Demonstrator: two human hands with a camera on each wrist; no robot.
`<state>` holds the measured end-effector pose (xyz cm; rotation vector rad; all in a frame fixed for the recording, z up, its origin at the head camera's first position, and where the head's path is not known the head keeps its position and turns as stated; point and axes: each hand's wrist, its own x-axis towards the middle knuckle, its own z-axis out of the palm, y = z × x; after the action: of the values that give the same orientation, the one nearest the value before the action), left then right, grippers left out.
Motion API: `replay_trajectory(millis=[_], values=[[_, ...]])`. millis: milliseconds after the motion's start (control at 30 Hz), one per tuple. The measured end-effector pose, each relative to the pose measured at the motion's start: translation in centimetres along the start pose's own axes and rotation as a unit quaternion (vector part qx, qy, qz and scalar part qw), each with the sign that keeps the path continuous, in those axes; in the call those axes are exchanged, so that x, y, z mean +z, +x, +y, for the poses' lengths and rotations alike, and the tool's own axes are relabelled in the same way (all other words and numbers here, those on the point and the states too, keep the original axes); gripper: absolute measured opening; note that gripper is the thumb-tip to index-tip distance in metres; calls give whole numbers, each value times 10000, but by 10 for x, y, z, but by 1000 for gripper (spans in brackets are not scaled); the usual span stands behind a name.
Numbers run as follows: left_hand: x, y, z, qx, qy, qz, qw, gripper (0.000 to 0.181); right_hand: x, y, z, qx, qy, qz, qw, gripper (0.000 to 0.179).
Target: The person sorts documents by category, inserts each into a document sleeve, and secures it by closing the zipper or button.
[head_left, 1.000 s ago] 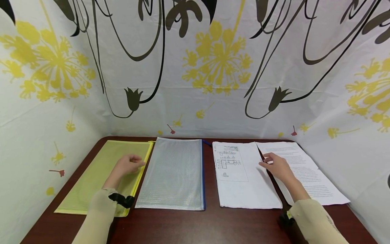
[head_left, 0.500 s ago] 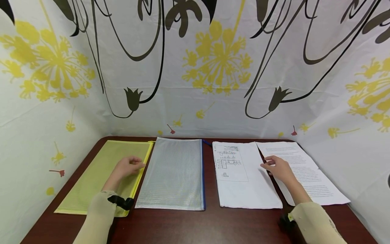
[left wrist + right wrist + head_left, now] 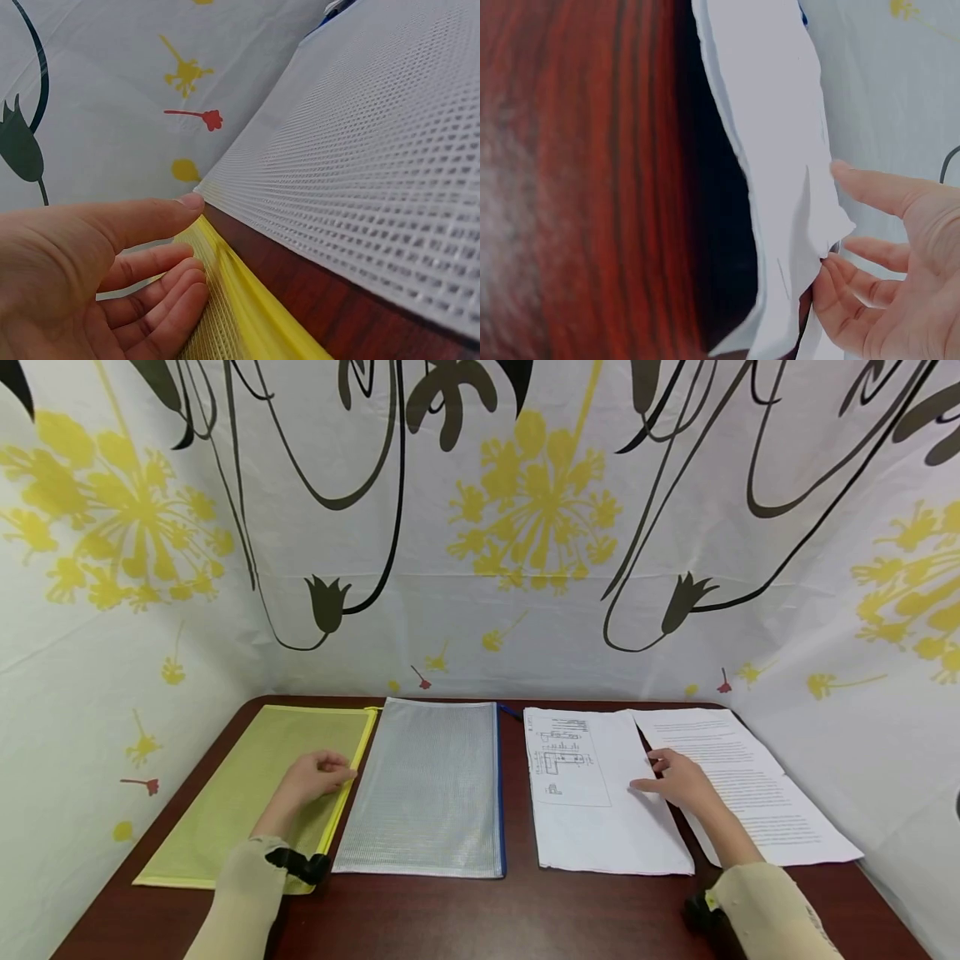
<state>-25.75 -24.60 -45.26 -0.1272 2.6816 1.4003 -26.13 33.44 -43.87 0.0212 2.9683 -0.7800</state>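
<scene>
A yellow mesh zip folder (image 3: 225, 785) lies flat at the left. My left hand (image 3: 318, 775) is over its right edge; in the left wrist view the thumb (image 3: 154, 219) stands apart from the loosely bent fingers, nothing between them. Beside it lies a clear mesh zip folder (image 3: 427, 793) with a blue zip edge. My right hand (image 3: 678, 779) is at the right edge of a paper stack (image 3: 600, 839) bearing a technical drawing. Its thumb reaches over the top sheet, and its fingertips (image 3: 826, 268) are at the stack's side, close to a bent-up corner.
A second paper stack (image 3: 780, 810) with printed text lies at the far right, partly under the right forearm. All of it rests on a dark reddish wooden table (image 3: 480, 918). A patterned white curtain (image 3: 480, 643) encloses the table's back and sides.
My right hand has drawn slightly nearer, and its thumb has spread away from the fingers out over the drawing stack. The left hand has sunk slightly along the yellow folder's edge.
</scene>
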Motion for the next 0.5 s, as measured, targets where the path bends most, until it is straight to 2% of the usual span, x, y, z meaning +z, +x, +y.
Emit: replay_trajectory(millis=[133, 233, 400, 500], values=[[1, -2, -2, -11, 274, 87, 9996, 41, 2, 0, -2, -229, -228, -113, 9994, 83], [2, -4, -3, -25, 377, 106, 9992, 40, 2, -1, -4, -215, -222, -197, 9993, 84], [3, -6, -2, -3, 411, 142, 9991, 40, 3, -2, -6, 113, 162, -372, 9991, 89], [3, -5, -1, -5, 463, 165, 9988, 40, 4, -2, -5, 168, 422, -303, 9985, 94]])
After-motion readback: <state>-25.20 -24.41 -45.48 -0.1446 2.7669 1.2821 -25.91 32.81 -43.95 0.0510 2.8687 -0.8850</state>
